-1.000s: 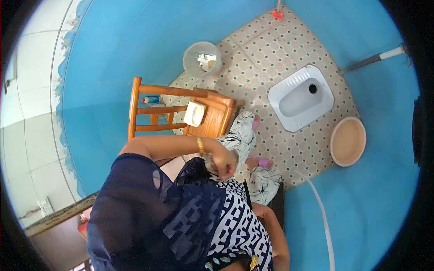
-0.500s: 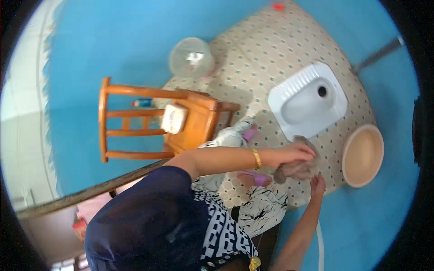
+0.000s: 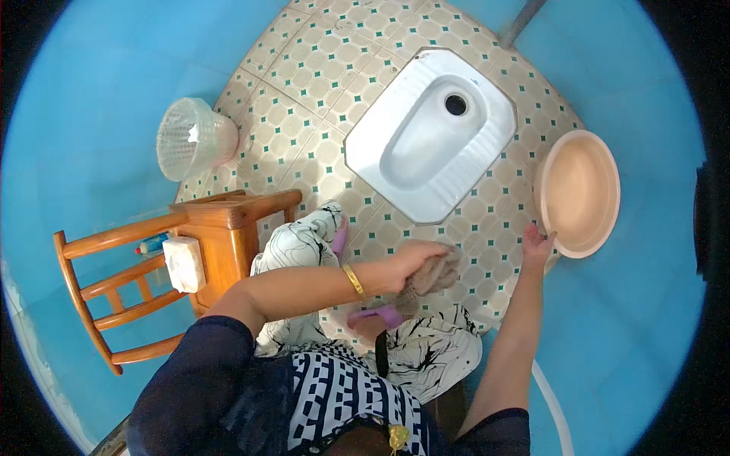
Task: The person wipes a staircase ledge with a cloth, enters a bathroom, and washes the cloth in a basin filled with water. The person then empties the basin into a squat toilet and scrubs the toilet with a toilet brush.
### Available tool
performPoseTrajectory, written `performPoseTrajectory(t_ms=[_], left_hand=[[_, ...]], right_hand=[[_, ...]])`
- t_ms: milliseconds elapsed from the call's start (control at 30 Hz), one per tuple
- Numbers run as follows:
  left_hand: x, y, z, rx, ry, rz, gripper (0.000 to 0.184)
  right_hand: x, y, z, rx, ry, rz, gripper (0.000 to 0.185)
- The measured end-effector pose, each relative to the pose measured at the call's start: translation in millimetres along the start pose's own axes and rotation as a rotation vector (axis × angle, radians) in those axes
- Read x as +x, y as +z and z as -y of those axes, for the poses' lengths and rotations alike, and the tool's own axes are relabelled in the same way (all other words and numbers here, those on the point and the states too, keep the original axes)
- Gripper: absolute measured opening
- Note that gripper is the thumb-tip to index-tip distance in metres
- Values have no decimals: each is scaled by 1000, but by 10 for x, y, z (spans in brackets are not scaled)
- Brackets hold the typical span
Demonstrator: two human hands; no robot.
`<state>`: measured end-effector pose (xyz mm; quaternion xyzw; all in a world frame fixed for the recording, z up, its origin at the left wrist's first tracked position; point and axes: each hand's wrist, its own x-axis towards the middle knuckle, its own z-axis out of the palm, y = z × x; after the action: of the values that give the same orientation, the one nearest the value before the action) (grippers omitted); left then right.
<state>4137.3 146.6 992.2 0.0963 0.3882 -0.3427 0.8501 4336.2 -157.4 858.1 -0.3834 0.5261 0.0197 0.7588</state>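
Observation:
My left hand (image 3: 414, 264), with a gold bracelet on its wrist, is closed around a crumpled greyish-brown cloth (image 3: 435, 275). The cloth hangs over the tiled floor in front of my knees. My right hand (image 3: 537, 245) is at the near left rim of a peach-coloured basin (image 3: 576, 247), thumb and fingers apart and partly curled. Whether it touches the rim I cannot tell. Beyond the cloth, a white squat toilet (image 3: 477, 163) is set in the floor.
On my left, a wooden chair (image 3: 209, 235) carries a tissue pack (image 3: 184, 264) and a blue bottle (image 3: 154, 244). Behind it is a clear plastic bin (image 3: 186, 140). A white hose (image 3: 553, 403) runs along the right. Blue walls surround the tiled floor (image 3: 296, 144).
The view has turned and shifted. My right hand has parted from the cloth and is now by the basin rim; my left hand still holds the cloth, now nearer my body.

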Motion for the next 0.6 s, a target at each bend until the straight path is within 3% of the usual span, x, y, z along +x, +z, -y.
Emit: performPoseTrajectory(t_ms=[100,167,333,433,600], left_hand=[[125,308,-176,105,80,-27,24],[62,363,-247,202,165,65,26],[-13,426,-300,32,91,192,29],[32,447,-257,68,89,175,26],[251,501,-247,122,18,196,23]], right_hand=[[280,229,181,-14,-86,82,36],[621,167,238,-30,-104,75,31],[1026,100,270,-62,-175,85,20],[1021,-80,259,-248,-266,242,16],[429,-263,3,-175,-170,36,14]])
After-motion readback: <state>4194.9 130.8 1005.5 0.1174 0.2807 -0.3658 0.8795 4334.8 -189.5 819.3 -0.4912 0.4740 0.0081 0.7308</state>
